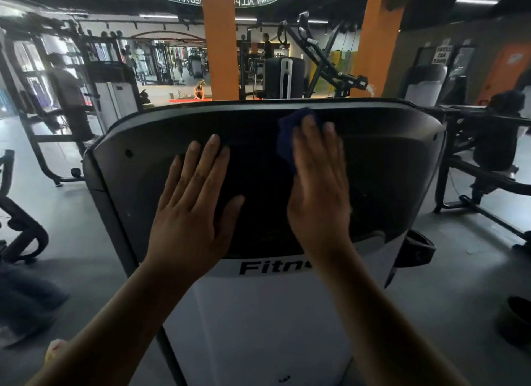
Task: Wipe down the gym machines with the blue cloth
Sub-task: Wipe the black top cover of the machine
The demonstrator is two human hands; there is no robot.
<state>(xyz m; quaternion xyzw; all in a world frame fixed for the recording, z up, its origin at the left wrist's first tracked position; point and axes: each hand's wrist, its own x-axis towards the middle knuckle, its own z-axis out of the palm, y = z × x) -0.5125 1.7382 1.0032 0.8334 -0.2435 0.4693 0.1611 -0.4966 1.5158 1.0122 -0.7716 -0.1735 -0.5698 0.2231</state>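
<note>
**A:** From the head view, how far along is the wiping?

**B:** Mid-job, I'd say. The cloth [287,144] is on the dark panel [388,161] of the machine [258,314], just under the panel's top rim and right of centre. I can't tell which parts are already clean, because the panel is too dark to show streaks.

**A:** What's left, then?

**B:** Probably the lower panel and the white body with the lettering. The other machines [284,75] around the gym are left too, and nobody is touching those with a cloth.

**A:** And the hands?

**B:** The right hand [319,190] lies flat on the cloth with straight fingers. It presses the cloth to the panel rather than gripping it. The cloth shows past the fingertips and along the hand's left side. The hand's outline is slightly blurred.

**A:** The other one?

**B:** The left hand [189,213] is flat on the bare panel just beside it. Its fingers are straight and a little spread, it holds nothing, and it is clear of the cloth. It looks like a brace. Both forearms reach up and forward from the bottom of the frame.
</note>
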